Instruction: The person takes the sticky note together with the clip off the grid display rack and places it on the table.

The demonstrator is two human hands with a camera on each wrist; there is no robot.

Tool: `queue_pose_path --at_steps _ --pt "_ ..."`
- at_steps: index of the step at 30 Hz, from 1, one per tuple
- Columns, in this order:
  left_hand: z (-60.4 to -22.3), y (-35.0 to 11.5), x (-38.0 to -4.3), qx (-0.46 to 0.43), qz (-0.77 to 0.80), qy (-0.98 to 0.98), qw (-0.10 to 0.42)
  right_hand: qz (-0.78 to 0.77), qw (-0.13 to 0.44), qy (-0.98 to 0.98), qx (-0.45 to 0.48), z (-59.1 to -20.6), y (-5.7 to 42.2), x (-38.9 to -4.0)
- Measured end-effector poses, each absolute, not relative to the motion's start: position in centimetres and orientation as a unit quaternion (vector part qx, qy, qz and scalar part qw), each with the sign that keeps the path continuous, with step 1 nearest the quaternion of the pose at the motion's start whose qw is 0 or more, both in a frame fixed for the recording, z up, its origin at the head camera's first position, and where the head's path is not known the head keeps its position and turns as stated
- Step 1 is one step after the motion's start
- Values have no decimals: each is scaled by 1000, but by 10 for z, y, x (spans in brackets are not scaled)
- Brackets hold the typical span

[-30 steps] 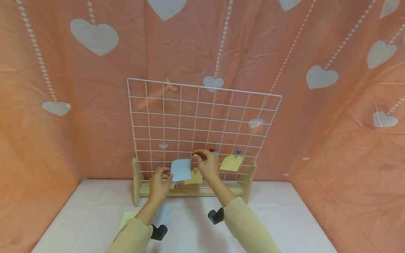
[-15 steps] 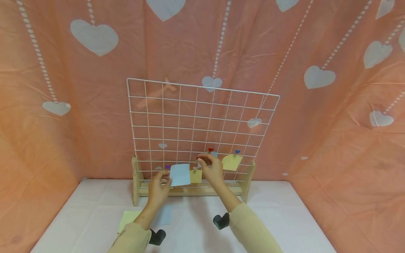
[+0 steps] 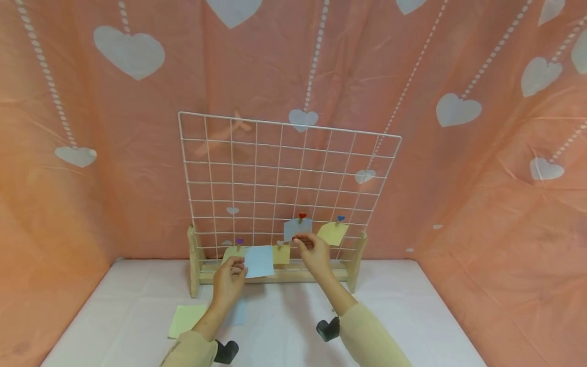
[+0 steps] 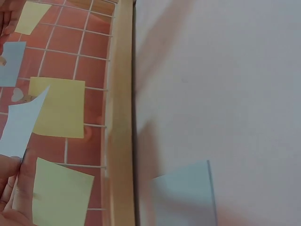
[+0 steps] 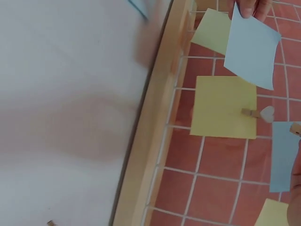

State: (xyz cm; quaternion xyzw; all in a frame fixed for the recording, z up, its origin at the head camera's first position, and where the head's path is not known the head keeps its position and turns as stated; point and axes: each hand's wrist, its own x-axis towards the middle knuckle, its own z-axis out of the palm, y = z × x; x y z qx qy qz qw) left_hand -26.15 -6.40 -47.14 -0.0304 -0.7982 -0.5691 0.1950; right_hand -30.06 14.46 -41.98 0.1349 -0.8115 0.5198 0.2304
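Observation:
My left hand (image 3: 229,279) pinches a light blue sticky note (image 3: 259,262) by its left edge, in front of the white wire grid (image 3: 290,124). My right hand (image 3: 316,255) pinches a small wooden clothespin (image 5: 295,129) with a red heart, just below a clipped blue note (image 3: 297,229). Behind the held note, a yellow note (image 3: 282,255) hangs from a white-heart clothespin (image 5: 267,114), partly covered in the head view. A pale green note (image 3: 233,252) hangs at left under a purple-heart clothespin (image 3: 240,241). Another yellow note (image 3: 333,233) hangs at right under a blue-heart clothespin (image 3: 341,218).
A wooden stand (image 3: 194,270) carries the grid on the white table (image 3: 390,306). Pale green paper (image 3: 185,320) and blue paper (image 4: 186,197) lie on the table near my left forearm. A small clothespin (image 5: 51,222) lies on the table at right. A heart-patterned curtain (image 3: 137,204) hangs behind.
Both hands have come lower, the left with the blue note and the right, also rightward, with the clothespin. The hanging green note and the clipped blue note show more now.

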Motion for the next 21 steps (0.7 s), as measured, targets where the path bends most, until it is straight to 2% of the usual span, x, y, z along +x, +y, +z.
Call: queue_pose_path --at_steps 21 --pt "-490 -63 -256 -20 -562 -807 180 499 205 -836 104 -452 173 -287"
